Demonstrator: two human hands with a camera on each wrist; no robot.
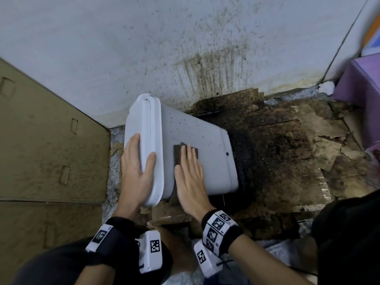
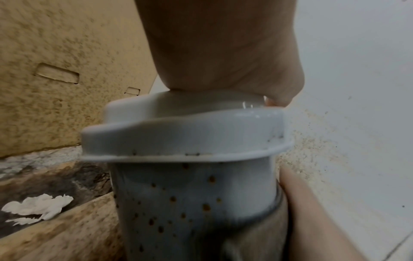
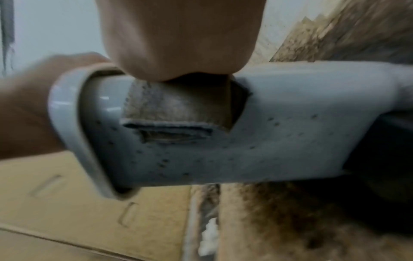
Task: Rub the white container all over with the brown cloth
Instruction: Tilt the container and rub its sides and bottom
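1. White container (image 1: 191, 138): a lidded plastic bin, lying on its side on the floor at the foot of the wall (image 1: 144, 48). Its lid end points left toward the cardboard (image 1: 41, 140). Its base end rests on stained, torn cardboard scraps (image 1: 287, 145).
2. Handling, as I judge it: a rigid, smooth shell, probably light and possibly empty. Lying down, it would slide or roll under a sideways rub unless braced. The wet-looking sheen near the lid suggests a slippery surface.
3. Where I would hold it: at the lid (image 1: 141, 140), whose raised rim gives the fingers an edge to catch. My left hand (image 1: 136, 169) is already there, fingers straight across the lid face and thumb over the rim, pressing rather than clutching.
4. Brown cloth (image 1: 185, 153): a small, stiff-looking pad, dark and fuzzy. It lies flat on the upturned side of the container, just beside the lid rim. My right hand (image 1: 190, 179) lies on it, fingers extended and palm down, pushing it against the plastic.
5. Appearance: pale grey-white body with rounded corners, tapering slightly toward the base. Brown specks are scattered over the upper side, thickest beyond the cloth toward the wall. The left wrist view shows more spots under the lid flange (image 2: 187, 155).
6. Remaining, by my estimate: the speckled far area, the base end and the underside.
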